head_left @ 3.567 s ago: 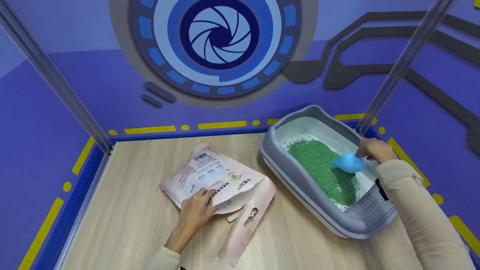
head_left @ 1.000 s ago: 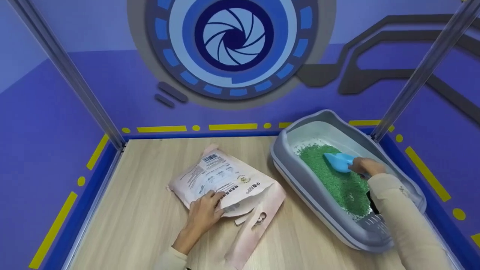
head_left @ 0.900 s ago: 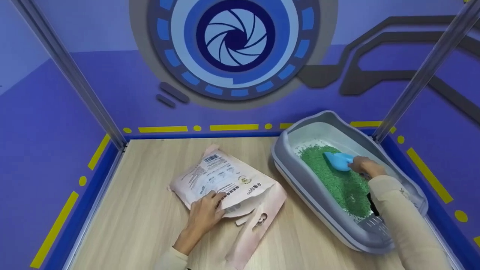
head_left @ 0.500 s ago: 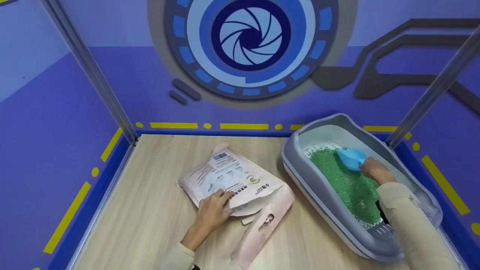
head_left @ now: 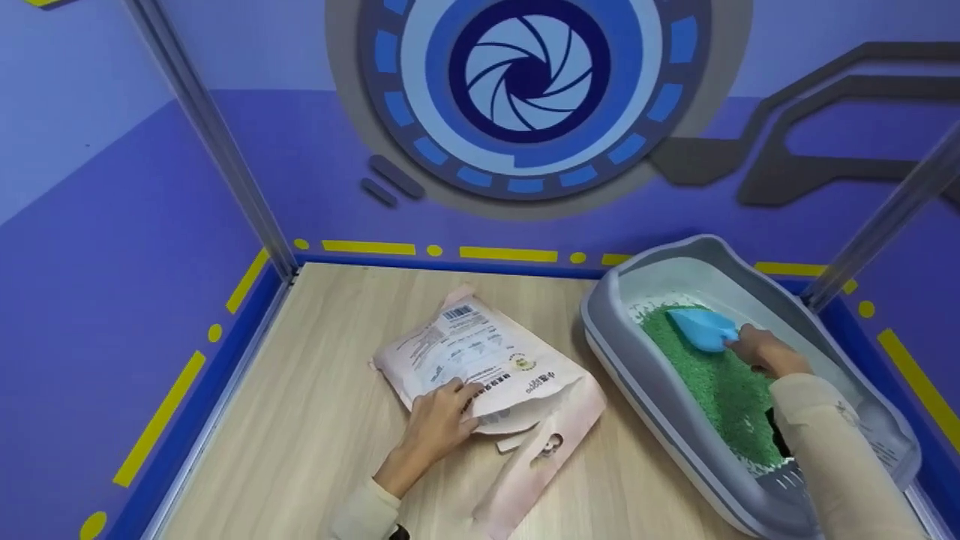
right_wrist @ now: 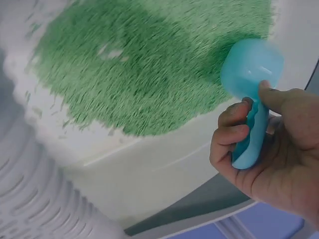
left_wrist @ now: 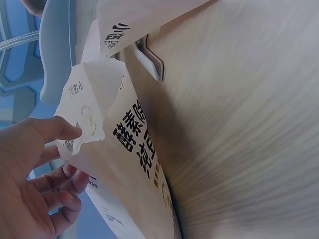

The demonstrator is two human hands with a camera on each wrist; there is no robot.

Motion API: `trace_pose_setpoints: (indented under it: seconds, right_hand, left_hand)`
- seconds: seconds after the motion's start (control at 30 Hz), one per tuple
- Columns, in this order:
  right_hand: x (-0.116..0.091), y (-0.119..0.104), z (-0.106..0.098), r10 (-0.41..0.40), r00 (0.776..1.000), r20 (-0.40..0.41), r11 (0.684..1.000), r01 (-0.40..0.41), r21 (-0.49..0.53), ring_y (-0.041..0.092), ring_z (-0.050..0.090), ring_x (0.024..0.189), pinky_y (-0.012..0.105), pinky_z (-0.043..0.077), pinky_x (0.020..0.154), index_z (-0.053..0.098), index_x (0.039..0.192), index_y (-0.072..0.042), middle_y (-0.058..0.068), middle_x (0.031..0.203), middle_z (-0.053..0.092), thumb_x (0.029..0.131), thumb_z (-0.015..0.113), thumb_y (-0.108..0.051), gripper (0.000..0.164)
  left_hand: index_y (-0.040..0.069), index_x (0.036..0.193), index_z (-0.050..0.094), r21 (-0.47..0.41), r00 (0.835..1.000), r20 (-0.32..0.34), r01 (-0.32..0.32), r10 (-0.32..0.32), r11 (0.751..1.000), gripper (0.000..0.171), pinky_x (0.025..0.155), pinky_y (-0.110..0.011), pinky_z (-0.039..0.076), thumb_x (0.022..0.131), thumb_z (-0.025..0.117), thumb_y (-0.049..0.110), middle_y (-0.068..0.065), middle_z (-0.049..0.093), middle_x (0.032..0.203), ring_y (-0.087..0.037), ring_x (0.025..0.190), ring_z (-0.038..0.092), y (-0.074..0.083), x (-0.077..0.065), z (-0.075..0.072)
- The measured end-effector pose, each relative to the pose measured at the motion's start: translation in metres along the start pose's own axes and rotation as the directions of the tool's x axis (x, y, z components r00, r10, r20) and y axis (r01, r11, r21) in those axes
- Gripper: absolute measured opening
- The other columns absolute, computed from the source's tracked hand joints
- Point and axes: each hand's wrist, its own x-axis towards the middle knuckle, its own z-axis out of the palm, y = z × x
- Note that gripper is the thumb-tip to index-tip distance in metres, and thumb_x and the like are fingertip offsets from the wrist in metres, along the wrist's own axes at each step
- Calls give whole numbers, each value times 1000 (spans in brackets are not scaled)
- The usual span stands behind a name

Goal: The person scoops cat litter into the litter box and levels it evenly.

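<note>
My right hand grips the handle of a light-blue scoop, thumb along its top near the bowl. The scoop is low over the green pellet litter, in the back half of a grey litter box. Whether the bowl holds pellets cannot be told. My left hand holds the torn mouth of a pale pink litter bag lying flat on the table. In the left wrist view, the thumb and fingers are at the torn paper edge. The bag's mouth gapes toward the right front.
The bag's torn-off strip with a handle hole angles toward the table's front. Purple panels close off the back and sides of the wooden table. A slotted grey step forms the box's front end.
The head view has turned left, so everything sits further right. My right hand has moved the scoop left and toward the back across the litter. My left hand stays on the bag.
</note>
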Motion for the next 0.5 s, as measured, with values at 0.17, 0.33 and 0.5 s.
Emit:
trace_pose_setpoints:
  seconds: [0.17, 0.33, 0.5]
  right_hand:
    - [-11, 4, 1, -16, 999, 39, 1000, 17, -17, 17, 37, 67, 31, 40, 63, 2, 150, 21, 34, 113, 42, 109, 36, -19, 66]
    - [-16, 4, 5, -57, 996, 74, 998, 58, -6, 17, 37, 68, 33, 39, 66, 25, 135, 12, 22, 93, 45, 110, 37, -18, 41]
    - [-17, 8, 8, -115, 989, 90, 991, 121, -60, 16, 37, 67, 35, 39, 67, 27, 135, 11, 7, 85, 40, 110, 38, -15, 39]
  left_hand:
    - [16, 117, 73, -18, 999, 29, -16, 16, 1000, 48, 55, -35, 52, 72, 87, 20, -2, 69, 92, -23, 72, 68, 5, 2, 4]
    - [16, 117, 73, -25, 999, 39, -26, 27, 999, 47, 54, -36, 52, 71, 86, 20, -3, 68, 92, -24, 73, 69, 7, 2, 6]
    - [16, 116, 73, -36, 998, 49, -32, 34, 999, 47, 54, -36, 51, 72, 86, 21, -3, 68, 92, -24, 73, 69, 6, 2, 6]
